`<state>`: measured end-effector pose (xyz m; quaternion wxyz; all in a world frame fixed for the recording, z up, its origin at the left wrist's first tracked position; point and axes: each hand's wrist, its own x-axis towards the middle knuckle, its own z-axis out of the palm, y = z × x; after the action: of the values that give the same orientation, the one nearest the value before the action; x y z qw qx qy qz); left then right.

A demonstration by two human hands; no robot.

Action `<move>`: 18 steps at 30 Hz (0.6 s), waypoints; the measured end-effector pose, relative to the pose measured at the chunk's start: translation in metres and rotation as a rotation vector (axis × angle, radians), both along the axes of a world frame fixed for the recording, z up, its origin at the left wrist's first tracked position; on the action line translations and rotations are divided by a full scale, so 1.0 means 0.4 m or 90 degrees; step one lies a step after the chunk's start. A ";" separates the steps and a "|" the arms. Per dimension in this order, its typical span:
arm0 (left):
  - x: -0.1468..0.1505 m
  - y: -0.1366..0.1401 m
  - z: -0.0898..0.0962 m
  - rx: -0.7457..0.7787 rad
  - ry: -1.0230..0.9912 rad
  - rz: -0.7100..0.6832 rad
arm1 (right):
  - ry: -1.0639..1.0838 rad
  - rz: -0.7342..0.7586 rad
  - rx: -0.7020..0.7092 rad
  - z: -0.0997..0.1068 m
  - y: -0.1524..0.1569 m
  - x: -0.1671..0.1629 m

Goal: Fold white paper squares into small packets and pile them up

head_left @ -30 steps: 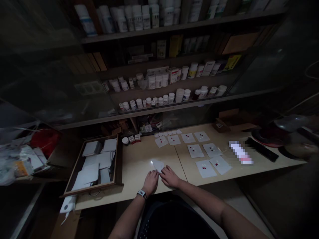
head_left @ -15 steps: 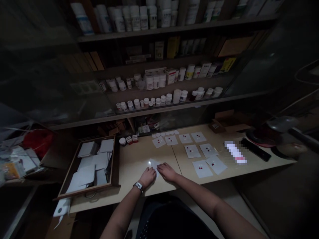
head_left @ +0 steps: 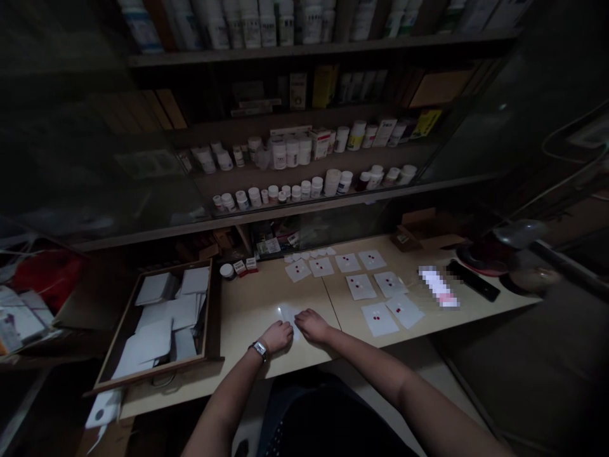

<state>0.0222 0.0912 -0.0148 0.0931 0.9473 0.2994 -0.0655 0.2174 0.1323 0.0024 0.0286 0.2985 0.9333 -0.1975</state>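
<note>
A small white sheet of paper lies on the wooden desktop, partly covered by my hands. My left hand, with a watch on the wrist, has its fingers curled in and pinches the paper's left side. From the right, my right hand bends its fingers onto the same paper, close to the left fingertips. Any pills inside it are hidden. Right of my hands, several flat white papers carry red and white pills; the nearest paper and the one overlapping it lie close to the desk's front edge.
An open drawer on the left holds stacks of white paper. Small folded packets, a white jar and little boxes line the back. Further right are a pixelated object, a black phone and a cardboard box.
The whole view has shifted slightly, so the scene sits further left and up. My hands stay together at the same paper, with only a small shift of the fingers.
</note>
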 end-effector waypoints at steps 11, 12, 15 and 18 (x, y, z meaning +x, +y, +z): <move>-0.002 0.012 -0.002 0.005 0.017 -0.091 | 0.006 -0.017 -0.001 -0.016 -0.008 0.000; -0.002 0.014 -0.003 0.006 0.017 -0.093 | 0.006 -0.017 -0.005 -0.015 -0.008 0.000; 0.003 0.020 -0.004 0.007 0.018 -0.096 | 0.005 -0.018 -0.012 -0.017 -0.006 -0.003; 0.009 0.021 -0.005 0.006 0.025 -0.072 | 0.002 -0.018 -0.008 -0.024 -0.004 -0.002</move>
<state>0.0259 0.0996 -0.0170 0.0793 0.9616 0.2476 -0.0876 0.2167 0.1306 -0.0073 0.0261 0.3113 0.9278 -0.2038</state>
